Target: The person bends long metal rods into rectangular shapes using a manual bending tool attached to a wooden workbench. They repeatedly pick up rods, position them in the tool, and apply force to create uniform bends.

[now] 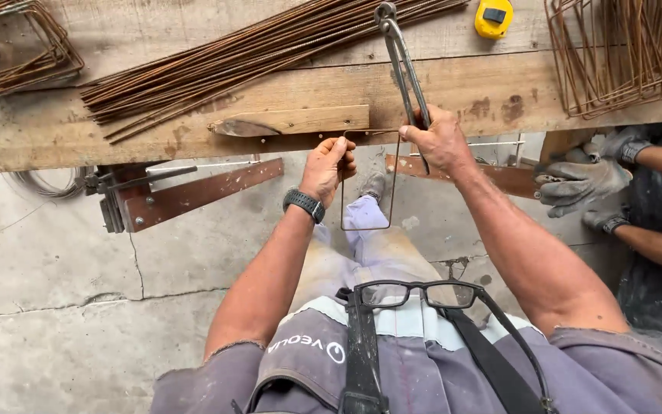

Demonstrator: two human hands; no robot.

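My left hand [328, 167], with a dark watch on the wrist, grips the top left corner of a thin rectangular steel wire stirrup [367, 227] that hangs below the edge of the wooden workbench [55, 130]. My right hand [440, 141] is closed on the handles of long metal pincers [401, 54] at the stirrup's top right corner. The pincers reach away over the bench, jaws at the far end beside a bundle of rusty rebar rods [247, 54].
A yellow tape measure [493, 17] lies on the bench. Stacks of bent rusty stirrups sit at the far right [622, 54] and far left [17, 46]. A metal bending bracket [185, 195] hangs under the bench. Another person's gloved hands [584, 184] are at the right.
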